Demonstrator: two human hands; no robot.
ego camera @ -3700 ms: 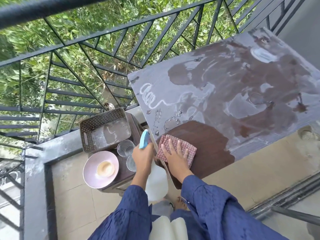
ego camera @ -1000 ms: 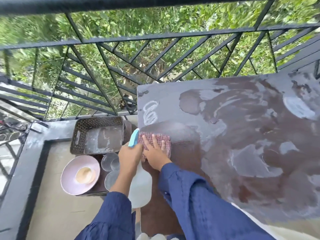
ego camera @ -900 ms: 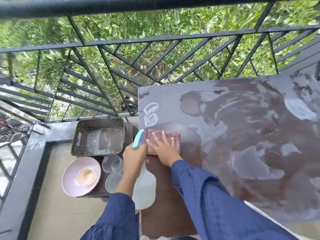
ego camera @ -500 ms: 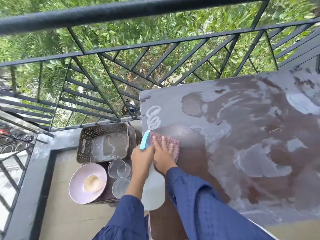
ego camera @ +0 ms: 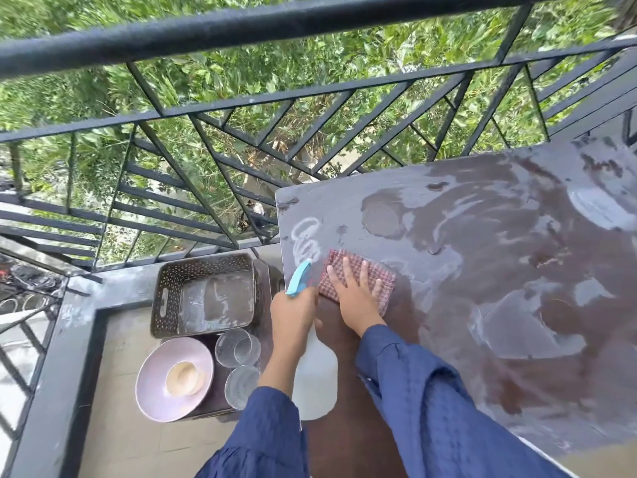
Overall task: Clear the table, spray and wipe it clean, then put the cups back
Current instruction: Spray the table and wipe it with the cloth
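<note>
table (ego camera: 517,339) | right hand (ego camera: 355,298) flat on cloth (ego camera: 383,274) | left hand (ego camera: 293,313) grips bottle (ego camera: 315,384), nozzle (ego camera: 299,278) forward

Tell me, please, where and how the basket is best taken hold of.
Take the basket by the slot handle in its left wall, coming from the left: that side looks open, while the table crowds its right and the glasses and bowl stand at its near wall.

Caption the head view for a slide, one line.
Right hand presses a checked cloth on the smeared table, left hand grips a spray bottle, glass cups wait off the table.
</note>
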